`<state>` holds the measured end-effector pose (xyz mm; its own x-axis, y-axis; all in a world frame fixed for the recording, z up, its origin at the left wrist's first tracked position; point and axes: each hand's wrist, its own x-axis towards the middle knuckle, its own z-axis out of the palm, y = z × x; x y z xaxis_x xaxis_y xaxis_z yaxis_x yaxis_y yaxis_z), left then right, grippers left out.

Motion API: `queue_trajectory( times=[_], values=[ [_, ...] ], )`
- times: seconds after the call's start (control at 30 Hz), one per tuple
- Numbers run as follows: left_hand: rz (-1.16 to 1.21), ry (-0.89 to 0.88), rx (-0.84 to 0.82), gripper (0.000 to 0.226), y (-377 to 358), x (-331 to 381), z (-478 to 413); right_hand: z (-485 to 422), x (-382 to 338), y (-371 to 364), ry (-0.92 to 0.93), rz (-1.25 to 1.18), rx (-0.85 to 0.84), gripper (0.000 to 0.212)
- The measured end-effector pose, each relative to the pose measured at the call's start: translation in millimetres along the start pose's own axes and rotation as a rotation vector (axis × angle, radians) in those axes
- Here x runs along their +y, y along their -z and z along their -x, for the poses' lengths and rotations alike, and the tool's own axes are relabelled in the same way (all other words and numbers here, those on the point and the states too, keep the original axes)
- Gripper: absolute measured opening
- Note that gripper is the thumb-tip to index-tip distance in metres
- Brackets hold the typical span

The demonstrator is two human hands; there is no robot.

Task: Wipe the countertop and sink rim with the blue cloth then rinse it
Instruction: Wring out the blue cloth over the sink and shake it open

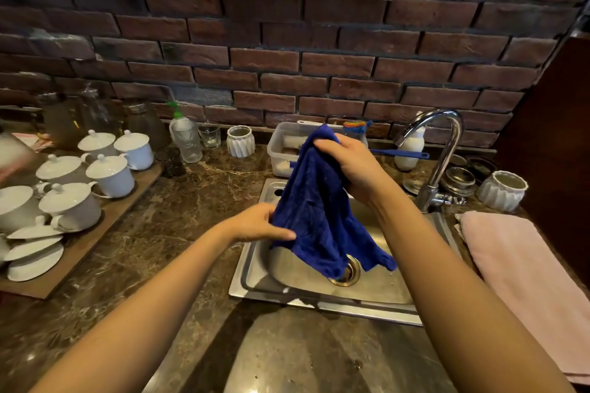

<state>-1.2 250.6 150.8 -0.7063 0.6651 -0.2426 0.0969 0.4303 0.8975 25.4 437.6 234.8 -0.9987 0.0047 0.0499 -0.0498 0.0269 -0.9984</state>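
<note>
Blue cloth (322, 204) hangs over the sink (319, 297), held by both hands. Right hand (348, 163) is clenched on the top corner, fingers wrapped over the fabric; a small peak of cloth sticks up just above that grip. Left hand (258, 222) pinches the left edge lower down, thumb on the near side, fingers behind the fabric.

From the right-hand grip the cloth drapes down and fans out. Its lowest corners dangle well below both grips, over the brass drain (349, 273); cannot tell if they touch the basin. Cloth is clear of the marble countertop (178, 217).

Behind the right-hand grip: a clear plastic tub (284, 150), partly hidden by the cloth. Right of that grip: a blue-handled brush (399, 154), then the chrome faucet (443, 150), spout curving toward the grip, no water visible. Further right, a folded pink towel (523, 281) lies flat on the counter beside the sink rim.

Left of the left-hand grip, well apart: white lidded cups (111, 174) on a wooden board (95, 242), a pump bottle (185, 137) and a glass (209, 135) by the brick wall (287, 57).
</note>
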Motion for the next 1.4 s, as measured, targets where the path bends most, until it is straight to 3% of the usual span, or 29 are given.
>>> queue_trajectory(
  times=[0.07,0.2,0.23,0.33,0.47,0.6,0.67,0.73,0.8,0.87,0.93,1.0,1.1,1.17,1.3,1.4],
  values=[
    [0.077,0.036,0.036,0.022,-1,-9,3,-2,-2,6,-0.004,-0.027,0.085,0.012],
    [0.361,0.025,0.188,0.061,16,-17,16,-4,0,32,-0.019,-0.04,0.218,0.008],
    [0.416,0.012,0.224,0.057,20,-16,19,-3,1,39,-0.034,-0.05,0.244,0.006],
    [0.489,-0.015,0.357,0.014,21,2,21,0,9,44,-0.098,-0.091,0.234,0.004],
    [0.382,-0.018,0.436,0.019,10,39,14,3,13,21,-0.222,-0.086,0.223,0.015],
    [0.379,0.022,0.4,0.024,-2,70,11,15,9,-5,-0.121,0.286,0.203,0.026],
    [0.41,0.059,0.364,0.035,-6,81,12,27,1,-18,-0.008,0.517,0.047,0.032],
    [0.345,0.102,0.356,0.049,-5,84,15,36,-7,-24,0.069,0.674,-0.152,0.032],
    [0.257,0.107,0.344,0.043,-1,82,21,41,-11,-21,0.098,0.725,-0.259,0.037],
    [0.216,0.095,0.31,0.023,5,77,27,40,-12,-14,0.027,0.537,-0.289,0.039],
    [0.131,0.102,0.279,0.016,13,74,35,35,-8,-8,-0.03,0.375,-0.205,0.037],
    [-0.009,0.069,0.233,0.016,20,75,44,24,-2,-1,0.079,0.557,-0.119,0.033],
    [-0.245,0.0,0.187,0.023,32,86,56,10,8,-4,0.114,0.72,-0.373,0.045],
    [-0.4,-0.02,0.223,0.026,45,90,64,4,13,-11,0.094,0.674,-0.452,0.033],
    [-0.482,0.041,0.34,0.025,75,81,85,-4,7,-24,0.111,0.496,-0.396,0.015],
    [-0.506,0.081,0.387,0.022,92,70,98,-12,-5,-39,0.242,0.574,-0.308,0.013]
  ],
)
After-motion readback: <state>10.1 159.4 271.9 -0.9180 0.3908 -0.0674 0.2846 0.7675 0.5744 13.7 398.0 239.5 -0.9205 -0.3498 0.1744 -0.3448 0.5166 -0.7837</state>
